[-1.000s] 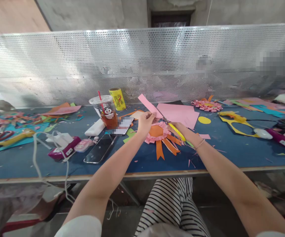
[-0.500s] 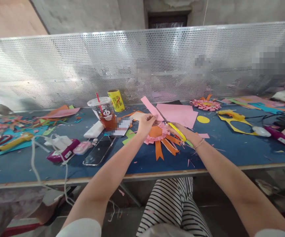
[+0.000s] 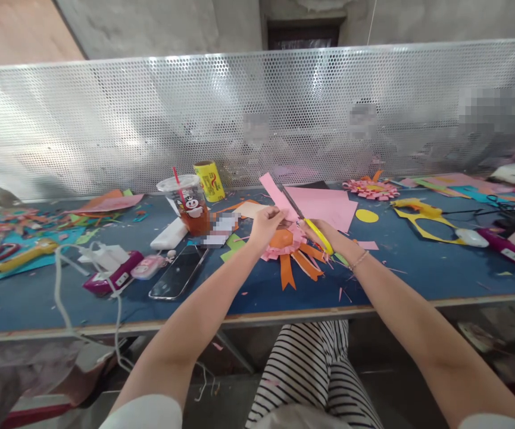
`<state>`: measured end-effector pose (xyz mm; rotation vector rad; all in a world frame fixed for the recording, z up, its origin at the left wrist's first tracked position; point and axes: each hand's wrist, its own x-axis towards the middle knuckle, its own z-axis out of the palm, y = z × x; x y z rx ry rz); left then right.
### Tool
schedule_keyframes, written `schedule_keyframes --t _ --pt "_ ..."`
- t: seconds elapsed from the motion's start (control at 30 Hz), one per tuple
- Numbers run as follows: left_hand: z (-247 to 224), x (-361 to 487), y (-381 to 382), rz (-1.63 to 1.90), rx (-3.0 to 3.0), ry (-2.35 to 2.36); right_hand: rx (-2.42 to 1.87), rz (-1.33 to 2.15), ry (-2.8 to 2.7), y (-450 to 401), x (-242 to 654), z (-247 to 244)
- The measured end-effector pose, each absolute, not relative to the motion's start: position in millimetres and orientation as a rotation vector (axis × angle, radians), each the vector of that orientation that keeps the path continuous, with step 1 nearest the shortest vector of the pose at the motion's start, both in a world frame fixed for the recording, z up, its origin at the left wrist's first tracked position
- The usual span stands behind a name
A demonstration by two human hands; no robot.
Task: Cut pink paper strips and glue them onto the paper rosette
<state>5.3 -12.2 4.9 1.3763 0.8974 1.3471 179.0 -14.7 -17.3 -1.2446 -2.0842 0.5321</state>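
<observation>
Between the fingers of my left hand [image 3: 267, 225] is pinched the lower end of a pink paper strip [image 3: 275, 189], which points up and away. My right hand [image 3: 322, 233] is closed around the yellow handles of a pair of scissors [image 3: 314, 230], its blades lying against the strip's right side. Below both hands a paper rosette [image 3: 283, 239] with an orange centre, pink looped edge and orange ribbon tails lies on the table. Behind the scissors rests a larger pink paper sheet [image 3: 328, 205]. Some of the right-hand fingers are hidden.
Left of my arm are a phone [image 3: 179, 274], a cup of drink [image 3: 190, 205], a yellow roll [image 3: 210, 180] and a purple power strip [image 3: 113, 275] with white cables. To the right lie a yellow disc [image 3: 367, 215], another rosette [image 3: 372, 189] and a yellow glue gun [image 3: 418, 207].
The scissor blades have swung up and a little left, alongside the strip. The strip's top end has shifted slightly right. Both hands stay in nearly the same place.
</observation>
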Motion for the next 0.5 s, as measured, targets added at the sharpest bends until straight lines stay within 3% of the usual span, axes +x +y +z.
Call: schedule_keyframes --t 0.33,0.5 --pt "0.4 4.8 -9.0 1.225 1.385 0.871 -2.025 0.088 -1.946 13.0 259.5 -25.4" --pt "0.7 1.3 -4.3 1.307 1.364 0.871 -2.035 -0.126 -1.97 6.3 256.1 -25.1"
